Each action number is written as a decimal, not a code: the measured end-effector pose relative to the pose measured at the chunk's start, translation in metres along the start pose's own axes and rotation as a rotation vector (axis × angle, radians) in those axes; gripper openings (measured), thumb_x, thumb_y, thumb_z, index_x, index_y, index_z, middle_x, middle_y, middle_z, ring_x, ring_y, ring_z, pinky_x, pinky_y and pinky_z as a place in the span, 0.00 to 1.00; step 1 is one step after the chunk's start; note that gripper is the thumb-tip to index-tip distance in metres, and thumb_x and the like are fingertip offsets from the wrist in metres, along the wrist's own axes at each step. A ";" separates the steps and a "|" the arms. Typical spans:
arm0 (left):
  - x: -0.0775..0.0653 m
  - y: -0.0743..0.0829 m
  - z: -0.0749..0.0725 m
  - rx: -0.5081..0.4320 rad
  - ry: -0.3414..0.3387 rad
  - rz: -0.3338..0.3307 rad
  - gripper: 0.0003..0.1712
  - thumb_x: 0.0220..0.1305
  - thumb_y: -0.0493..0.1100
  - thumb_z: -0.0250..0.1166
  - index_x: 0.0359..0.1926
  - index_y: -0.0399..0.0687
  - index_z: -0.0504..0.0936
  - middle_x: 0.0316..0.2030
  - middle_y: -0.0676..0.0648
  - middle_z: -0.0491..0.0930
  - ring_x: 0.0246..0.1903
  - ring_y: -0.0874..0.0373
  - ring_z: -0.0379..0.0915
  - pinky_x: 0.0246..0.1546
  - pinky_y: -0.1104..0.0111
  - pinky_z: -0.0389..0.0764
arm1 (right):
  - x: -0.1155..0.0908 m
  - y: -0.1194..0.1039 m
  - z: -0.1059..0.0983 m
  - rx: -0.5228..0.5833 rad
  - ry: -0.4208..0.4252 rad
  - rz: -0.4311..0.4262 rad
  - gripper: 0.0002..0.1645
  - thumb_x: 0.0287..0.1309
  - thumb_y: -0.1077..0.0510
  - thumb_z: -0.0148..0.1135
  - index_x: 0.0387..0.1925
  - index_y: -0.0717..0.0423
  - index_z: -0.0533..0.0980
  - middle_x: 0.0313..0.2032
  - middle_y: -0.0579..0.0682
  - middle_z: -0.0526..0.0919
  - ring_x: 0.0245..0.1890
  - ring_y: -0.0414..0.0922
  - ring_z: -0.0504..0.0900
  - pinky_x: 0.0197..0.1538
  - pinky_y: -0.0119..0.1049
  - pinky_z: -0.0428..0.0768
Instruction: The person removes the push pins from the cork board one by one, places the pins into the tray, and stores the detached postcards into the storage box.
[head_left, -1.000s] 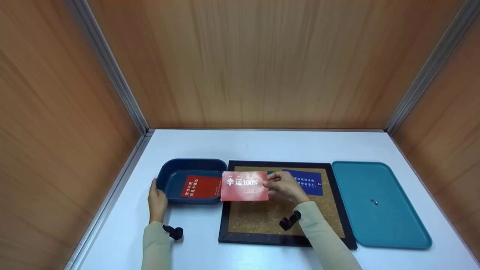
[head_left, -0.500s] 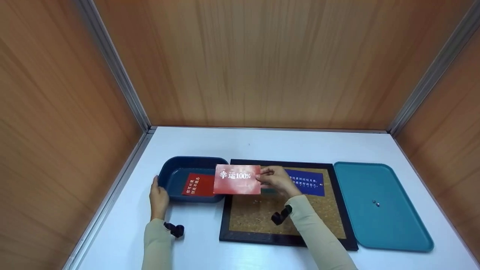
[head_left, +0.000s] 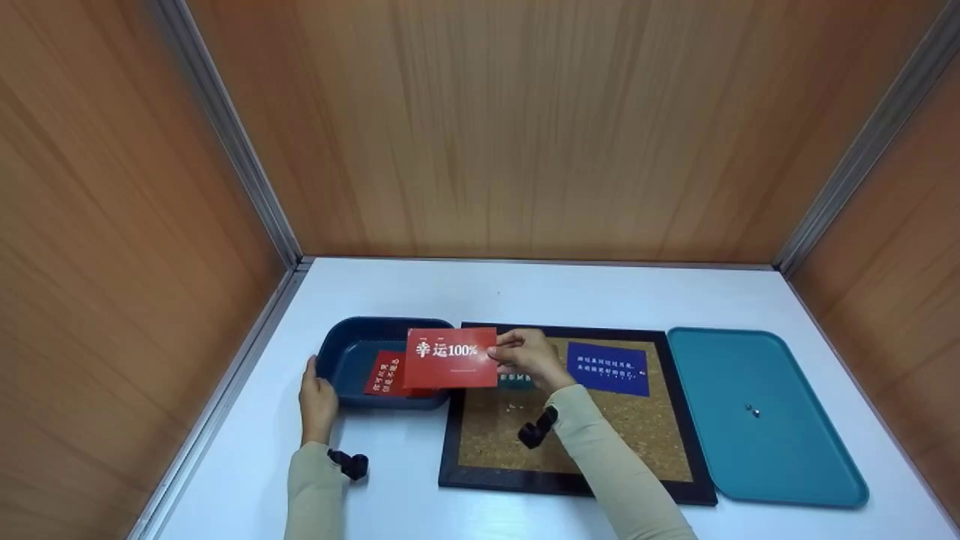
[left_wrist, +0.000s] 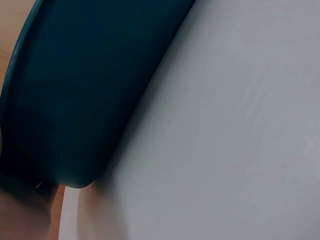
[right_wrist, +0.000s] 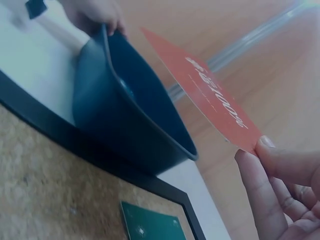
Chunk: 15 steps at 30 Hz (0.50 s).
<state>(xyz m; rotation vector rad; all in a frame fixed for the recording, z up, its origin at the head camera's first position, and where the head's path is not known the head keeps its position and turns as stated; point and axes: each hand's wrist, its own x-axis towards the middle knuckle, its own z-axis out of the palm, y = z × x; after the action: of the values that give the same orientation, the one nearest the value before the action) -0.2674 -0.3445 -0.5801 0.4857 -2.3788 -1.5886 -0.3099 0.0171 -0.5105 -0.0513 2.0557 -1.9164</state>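
As the red 100% card [head_left: 450, 360] hung at lower ctr, overlapping the blue bin's [head_left: 356, 400] right end in head view, the R hand [head_left: 529, 357] pinched its right edge btwn thumb & fingers. L hand [head_left: 319, 406] gripped the bin at lower left; 2nd red card [head_left: 384, 375] lay inside. Corkboard [head_left: 510, 450] w/ blue card [head_left: 609, 369] & green card [right_wrist: 152, 222] sat lower ctr, teal tray [head_left: 787, 457] lower right.

Red white-lettered card [head_left: 451, 364], held aloft near blue bin [head_left: 354, 367].
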 end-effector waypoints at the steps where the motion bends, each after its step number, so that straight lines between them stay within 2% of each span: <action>1: 0.000 0.000 0.000 0.004 0.005 0.001 0.31 0.71 0.31 0.31 0.74 0.32 0.43 0.74 0.32 0.43 0.74 0.41 0.36 0.75 0.52 0.44 | 0.001 0.000 0.002 -0.003 -0.003 -0.005 0.19 0.55 0.60 0.68 0.47 0.66 0.77 0.40 0.58 0.83 0.32 0.44 0.86 0.43 0.43 0.86; 6: 0.001 -0.001 0.001 -0.001 0.009 0.003 0.31 0.71 0.31 0.31 0.74 0.32 0.43 0.74 0.31 0.43 0.74 0.40 0.36 0.75 0.52 0.44 | 0.004 0.000 0.013 0.001 -0.006 -0.011 0.19 0.56 0.60 0.68 0.48 0.66 0.77 0.41 0.59 0.84 0.32 0.43 0.86 0.43 0.43 0.86; 13: 0.000 0.000 0.004 -0.019 -0.004 -0.008 0.31 0.72 0.32 0.31 0.74 0.34 0.42 0.74 0.33 0.41 0.75 0.42 0.35 0.75 0.54 0.42 | 0.007 0.000 0.024 0.022 0.023 -0.004 0.20 0.56 0.61 0.68 0.48 0.67 0.76 0.41 0.60 0.84 0.31 0.42 0.86 0.46 0.47 0.84; 15: -0.001 0.001 0.004 -0.029 -0.012 -0.012 0.31 0.72 0.32 0.31 0.75 0.34 0.41 0.75 0.34 0.41 0.75 0.42 0.34 0.75 0.54 0.41 | 0.008 0.000 0.028 0.031 0.036 0.008 0.20 0.56 0.62 0.68 0.48 0.68 0.76 0.41 0.60 0.83 0.30 0.42 0.86 0.45 0.45 0.85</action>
<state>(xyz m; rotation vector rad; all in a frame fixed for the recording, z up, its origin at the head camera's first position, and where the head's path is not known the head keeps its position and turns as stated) -0.2686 -0.3405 -0.5806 0.4867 -2.3628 -1.6330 -0.3102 -0.0116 -0.5133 -0.0016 2.0458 -1.9575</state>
